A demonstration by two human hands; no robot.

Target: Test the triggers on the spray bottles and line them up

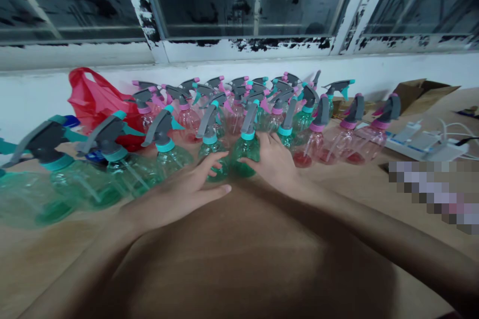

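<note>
Both my hands reach forward over the table to a front row of spray bottles. My right hand (pixel 275 162) is wrapped around the side of an upright green spray bottle (pixel 245 152) with a turquoise collar and grey trigger head. Its thumb lies across the front of the bottle, and the other fingers pass behind its right side. With thumb and fingers apart, my left hand (pixel 187 192) is close in front of another green spray bottle (pixel 211 148); whether it touches that bottle I cannot tell. Right of my right hand stands a clear pink spray bottle (pixel 309 144).
Several more green and pink spray bottles crowd toward the wall. A red plastic bag (pixel 92 97) stands behind the left ones. At the right are a white power strip (pixel 422 142) with cables and an open brown cardboard box (pixel 421 97). A window (pixel 243 0) runs above.
</note>
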